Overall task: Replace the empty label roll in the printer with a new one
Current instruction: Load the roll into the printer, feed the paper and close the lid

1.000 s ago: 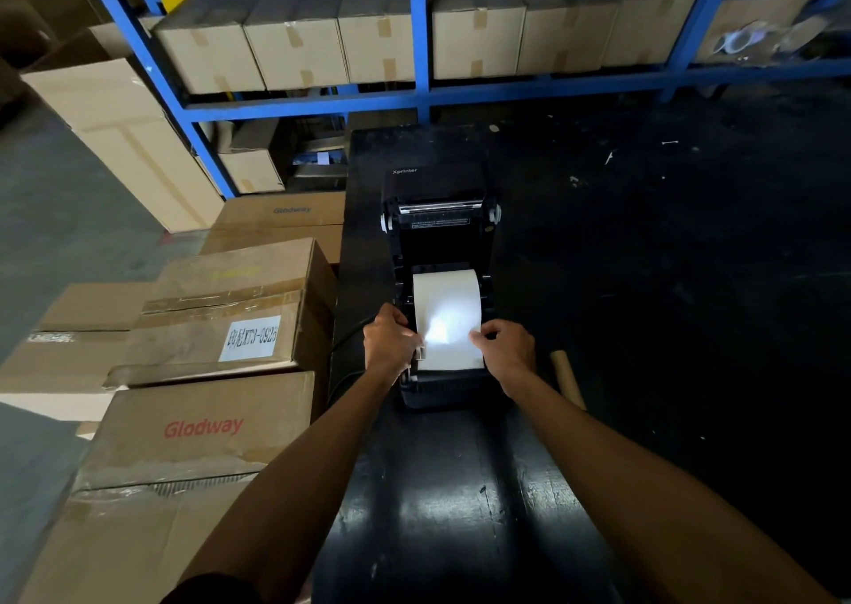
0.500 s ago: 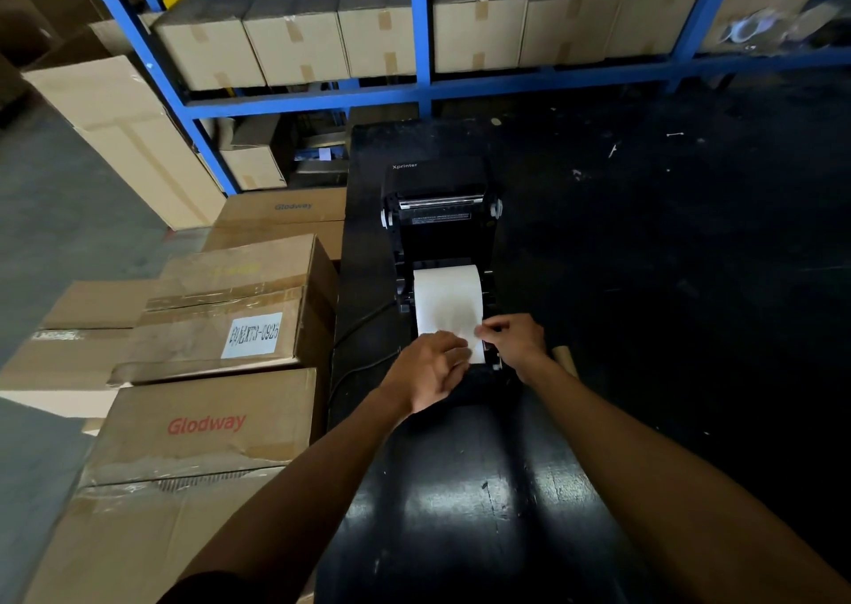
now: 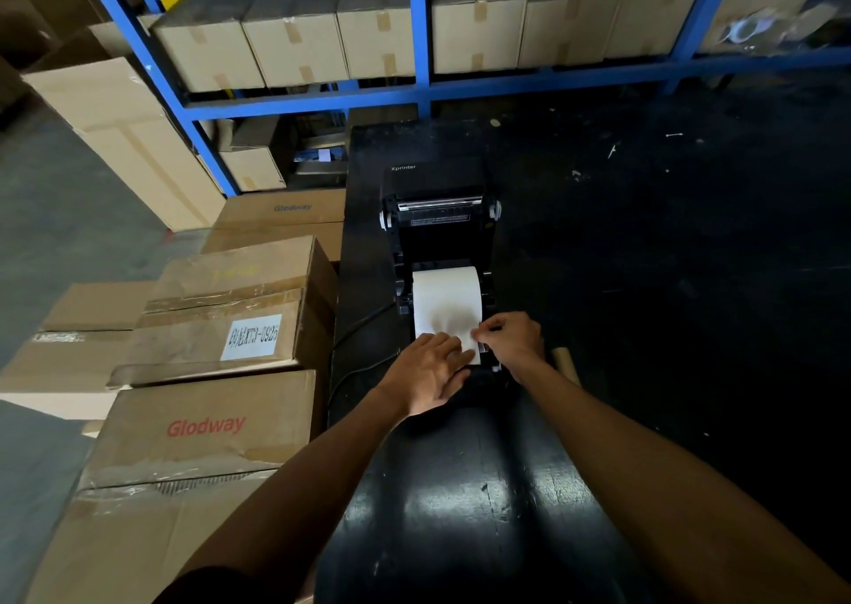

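A warehouse: blue shelving [image 3: 416, 28] across the top of the frame, cartons at left, a black table [image 3: 460, 511] at centre. There the open printer [image 3: 440, 216] holds the new label roll [image 3: 445, 302]. The left hand [image 3: 426, 371] lies flat, fingers extended, on the paper's leading end; the right hand [image 3: 511, 338] pinches its right edge. Best to feed it straight between the guides, evenly tensioned. The empty core [image 3: 564, 364] lies just right of the printer.

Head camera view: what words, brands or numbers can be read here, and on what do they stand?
"Xprinter": on the open lid of the black label printer.
"Glodway", red: on the nearest cardboard box.
"Glodway", blue, faint: on the farther box.
White sticker on the middle box: characters, then roughly "0925"; unsure.
Strip inside the lid: too small.
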The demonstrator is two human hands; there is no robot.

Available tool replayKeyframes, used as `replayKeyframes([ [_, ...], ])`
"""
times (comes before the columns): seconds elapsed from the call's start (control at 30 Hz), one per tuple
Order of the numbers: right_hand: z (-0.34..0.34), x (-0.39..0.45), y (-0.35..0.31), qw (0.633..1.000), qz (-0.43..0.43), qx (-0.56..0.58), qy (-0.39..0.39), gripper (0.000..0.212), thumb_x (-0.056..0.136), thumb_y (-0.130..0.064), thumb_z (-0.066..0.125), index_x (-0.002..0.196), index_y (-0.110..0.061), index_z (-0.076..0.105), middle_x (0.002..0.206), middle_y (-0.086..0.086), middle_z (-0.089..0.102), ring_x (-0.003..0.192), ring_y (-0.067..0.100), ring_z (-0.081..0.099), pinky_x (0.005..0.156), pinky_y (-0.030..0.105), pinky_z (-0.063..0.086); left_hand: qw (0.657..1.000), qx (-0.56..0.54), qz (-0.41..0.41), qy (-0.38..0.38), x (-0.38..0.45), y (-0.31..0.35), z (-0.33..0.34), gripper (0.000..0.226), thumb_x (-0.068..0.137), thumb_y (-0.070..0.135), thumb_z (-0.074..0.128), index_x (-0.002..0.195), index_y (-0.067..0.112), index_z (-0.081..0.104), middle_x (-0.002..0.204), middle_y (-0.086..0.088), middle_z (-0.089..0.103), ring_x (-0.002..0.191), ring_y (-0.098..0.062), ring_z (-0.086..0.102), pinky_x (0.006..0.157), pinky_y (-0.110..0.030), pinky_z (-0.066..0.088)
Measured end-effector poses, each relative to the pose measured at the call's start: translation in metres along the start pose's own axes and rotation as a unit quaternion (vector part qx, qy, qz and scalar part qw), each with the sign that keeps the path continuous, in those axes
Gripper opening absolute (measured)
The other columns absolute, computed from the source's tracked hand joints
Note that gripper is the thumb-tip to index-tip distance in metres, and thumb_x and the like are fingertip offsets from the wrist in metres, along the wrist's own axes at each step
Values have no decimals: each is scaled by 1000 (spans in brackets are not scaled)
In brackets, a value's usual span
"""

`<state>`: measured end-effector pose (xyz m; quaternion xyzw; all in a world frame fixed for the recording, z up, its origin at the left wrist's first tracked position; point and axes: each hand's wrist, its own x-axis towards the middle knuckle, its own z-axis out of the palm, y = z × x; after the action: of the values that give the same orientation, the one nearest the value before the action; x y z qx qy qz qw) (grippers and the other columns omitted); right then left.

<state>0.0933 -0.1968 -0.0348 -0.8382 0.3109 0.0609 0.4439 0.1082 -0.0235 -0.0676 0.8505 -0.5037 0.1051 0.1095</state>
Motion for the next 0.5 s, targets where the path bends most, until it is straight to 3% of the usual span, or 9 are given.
replayKeyframes([
  [0.17,-1,0,-3,999,-8,-25,29,21,72,-31,81,84,-23,65,98,3,69,91,24,64,69,30,48,1000,-1,15,0,4,-4,-4,30,96,29,48,107,13,71,108,-6,69,104,-27,63,84,-39,52],
  [0.23,-1,1,-5,999,-6,-23,27,24,71,-30,81,80,-26,60,100,3,67,91,25,64,69,31,49,1000,-24,17,-8,3,-6,-3,32,95,28,49,109,10,71,119,-8,70,114,-28,63,91,-40,53],
  [0.33,-1,4,-7,999,-7,-29,22,31,69,-26,84,69,-30,53,101,3,68,90,24,65,72,35,55,998,-47,17,-32,4,-8,-4,35,94,29,49,112,7,67,119,-12,69,111,-30,64,92,-43,54],
  [0.4,0,5,-9,999,-10,-35,18,34,70,-25,84,67,-31,51,102,3,68,90,24,65,71,35,55,998,-49,21,-40,4,-9,-7,34,94,30,48,113,8,66,117,-11,69,108,-29,65,91,-43,54],
  [0.5,1,7,-9,999,-11,-33,14,35,70,-26,85,68,-31,50,102,3,68,91,24,65,74,38,57,997,-58,18,-44,-1,-11,-7,38,95,32,46,121,12,65,127,-9,67,118,-26,62,99,-40,52],
])
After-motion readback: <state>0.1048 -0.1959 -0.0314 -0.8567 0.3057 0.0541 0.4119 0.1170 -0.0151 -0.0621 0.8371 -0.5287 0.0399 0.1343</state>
